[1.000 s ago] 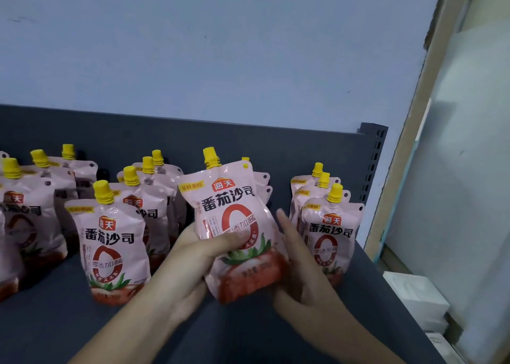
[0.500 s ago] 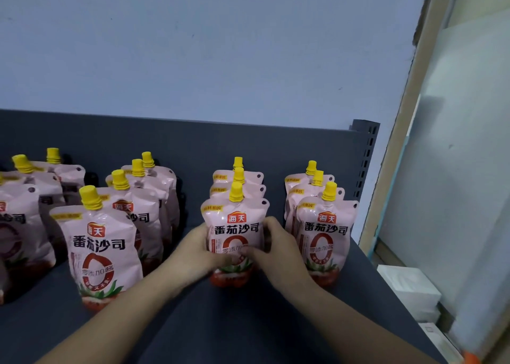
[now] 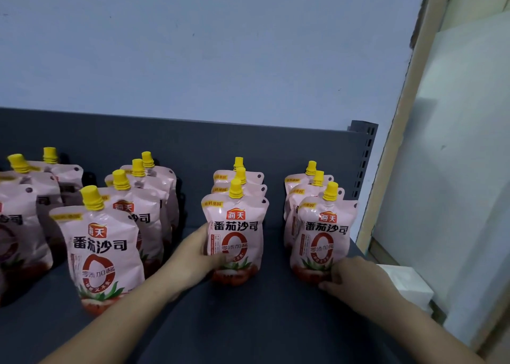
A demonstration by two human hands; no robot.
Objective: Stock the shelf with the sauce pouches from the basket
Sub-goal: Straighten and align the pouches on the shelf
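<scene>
Right hand (image 3: 356,278) shifted to end pouch (image 3: 323,239) by shelf (image 3: 276,322) right edge, pinching base, likely squaring row; left hand (image 3: 193,256) grips middle pouch (image 3: 234,234), steadying it.

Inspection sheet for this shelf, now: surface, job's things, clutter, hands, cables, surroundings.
Surface: dark grey shelf, pouches standing in rows front to back.
Job's things: middle front pouch and right front pouch upright, each heading a row; left rows likewise; basket not in view.
Clutter: nothing seen.
Hands: left hand grips the middle front pouch's lower side; right hand touches the right front pouch's base, grip unclear.
Cables: nothing seen.
Surroundings: pale wall behind; slotted upright at right end; white box beyond it.
</scene>
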